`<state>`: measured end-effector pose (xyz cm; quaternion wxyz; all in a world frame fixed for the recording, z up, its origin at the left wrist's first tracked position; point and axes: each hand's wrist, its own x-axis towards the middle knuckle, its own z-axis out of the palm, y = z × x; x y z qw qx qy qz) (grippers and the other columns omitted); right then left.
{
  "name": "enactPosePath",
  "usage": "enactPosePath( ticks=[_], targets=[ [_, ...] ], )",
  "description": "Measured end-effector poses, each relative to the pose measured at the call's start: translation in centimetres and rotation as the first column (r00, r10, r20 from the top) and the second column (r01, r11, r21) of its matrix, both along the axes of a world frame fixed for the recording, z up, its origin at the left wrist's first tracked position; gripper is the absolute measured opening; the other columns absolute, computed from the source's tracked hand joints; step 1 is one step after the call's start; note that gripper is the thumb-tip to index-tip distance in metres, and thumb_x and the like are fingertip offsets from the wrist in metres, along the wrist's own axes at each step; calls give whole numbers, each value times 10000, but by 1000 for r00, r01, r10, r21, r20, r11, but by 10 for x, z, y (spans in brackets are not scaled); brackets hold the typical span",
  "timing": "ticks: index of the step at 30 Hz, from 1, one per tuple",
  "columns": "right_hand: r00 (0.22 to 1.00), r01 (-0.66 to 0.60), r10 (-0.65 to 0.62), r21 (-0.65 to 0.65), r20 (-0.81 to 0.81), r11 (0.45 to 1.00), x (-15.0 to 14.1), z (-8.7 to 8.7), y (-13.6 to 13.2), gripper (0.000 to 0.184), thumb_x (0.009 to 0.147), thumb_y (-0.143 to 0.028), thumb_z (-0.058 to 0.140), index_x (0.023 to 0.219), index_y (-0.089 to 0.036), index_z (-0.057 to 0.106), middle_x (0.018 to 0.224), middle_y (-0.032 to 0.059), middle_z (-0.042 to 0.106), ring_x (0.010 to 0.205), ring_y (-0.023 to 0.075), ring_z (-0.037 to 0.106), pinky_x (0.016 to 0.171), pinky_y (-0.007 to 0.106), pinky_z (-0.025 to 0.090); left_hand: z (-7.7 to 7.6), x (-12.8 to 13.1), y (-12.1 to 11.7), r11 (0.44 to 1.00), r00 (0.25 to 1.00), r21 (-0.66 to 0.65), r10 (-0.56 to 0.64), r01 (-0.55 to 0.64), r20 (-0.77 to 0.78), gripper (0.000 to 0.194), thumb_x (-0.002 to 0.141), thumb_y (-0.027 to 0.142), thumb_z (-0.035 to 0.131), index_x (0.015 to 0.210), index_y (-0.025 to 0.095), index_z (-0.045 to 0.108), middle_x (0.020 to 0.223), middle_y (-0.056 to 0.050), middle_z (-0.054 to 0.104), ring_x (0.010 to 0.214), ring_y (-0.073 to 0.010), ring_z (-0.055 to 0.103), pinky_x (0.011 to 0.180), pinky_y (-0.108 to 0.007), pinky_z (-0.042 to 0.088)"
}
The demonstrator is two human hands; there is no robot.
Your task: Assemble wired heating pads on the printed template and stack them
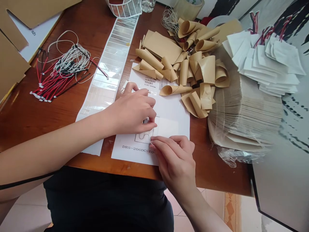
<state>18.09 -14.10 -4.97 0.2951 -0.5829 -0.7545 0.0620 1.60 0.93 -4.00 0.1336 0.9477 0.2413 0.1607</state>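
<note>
Printed paper (127,158) is lying flat on the wooden desk (24,116) in front of us, and we are bending over it with both hands close together. Our left hand (131,111) is curling down onto the sheet, its fingertips (151,119) pressing near a small dark bit that we cannot make out. Our right hand (176,164) is reaching in from the near side, narrow and bunched, with its fingertips (152,141) resting just beside a white piece (166,126) next to a printed outline on the sheet. We cannot tell whether either hand is actually gripping anything. To the left of the sheet, a long strip of silvery labels (111,64) is running toward the far side, partly under our left forearm, and a bundle of red and white wires (55,83) is lying further left. To the right, curled kraft paper pieces (185,67) are heaping against the sheet's far edge, a stack of kraft sheets (243,109) is sitting beyond them, and white pads with red wires (267,61) are piling on top.
</note>
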Motion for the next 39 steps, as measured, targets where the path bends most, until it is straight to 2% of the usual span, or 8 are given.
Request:
enactPosePath(
  ticks=[3, 7, 12, 20, 27, 39],
  targets=[
    [1000, -7, 7, 5, 16, 1000, 0, 1, 0, 163, 996, -100, 603, 1015, -244, 676, 1008, -5, 818, 856, 223, 554, 804, 421, 364, -5, 3, 0, 998, 998, -56, 45, -43, 42, 270, 895, 426, 746, 703, 241, 787, 727, -12, 687, 809, -178, 493, 930, -474, 287],
    [999, -5, 5, 7, 53, 1000, 0, 1, -1, 145, 1001, -111, 608, 1015, -238, 677, 1024, -6, 819, 861, 226, 561, 810, 420, 354, -5, 4, -2, 994, 996, -85, 71, -67, 46, 261, 880, 429, 760, 700, 241, 781, 729, -3, 695, 825, -178, 501, 943, -486, 273],
    [998, -3, -1, 73, 56, 997, 0, -5, -3, 74, 967, -155, 696, 1000, -221, 697, 1013, 5, 819, 855, 222, 573, 811, 424, 361, -1, 4, -4, 997, 998, -54, 52, -51, 19, 219, 860, 395, 749, 718, 228, 766, 742, 1, 701, 881, -202, 529, 981, -511, 271],
    [1000, -2, 4, 130, -14, 992, -4, -6, -10, 186, 916, -80, 736, 1054, -201, 706, 976, 39, 806, 885, 227, 613, 806, 418, 435, 2, 5, -8, 999, 999, 9, 35, -35, -16, 203, 861, 356, 716, 717, 213, 737, 746, 3, 711, 874, -203, 557, 1009, -525, 300],
    [1000, -5, 3, 121, 12, 993, -3, -5, -9, 128, 941, -100, 713, 1017, -201, 690, 960, 14, 813, 867, 222, 579, 811, 432, 382, 5, 4, -9, 1000, 998, 17, 10, -9, -60, 312, 834, 500, 774, 754, 201, 739, 750, -7, 714, 897, -228, 573, 1014, -553, 317],
    [1000, -19, 19, 100, 3, 995, -2, -6, -10, 118, 942, -111, 714, 1014, -201, 689, 970, 15, 813, 871, 219, 566, 809, 431, 372, 8, 5, -10, 1000, 992, 9, 2, -1, -130, 363, 806, 551, 800, 796, 196, 725, 789, -13, 725, 943, -253, 585, 1021, -542, 307]
  ],
)
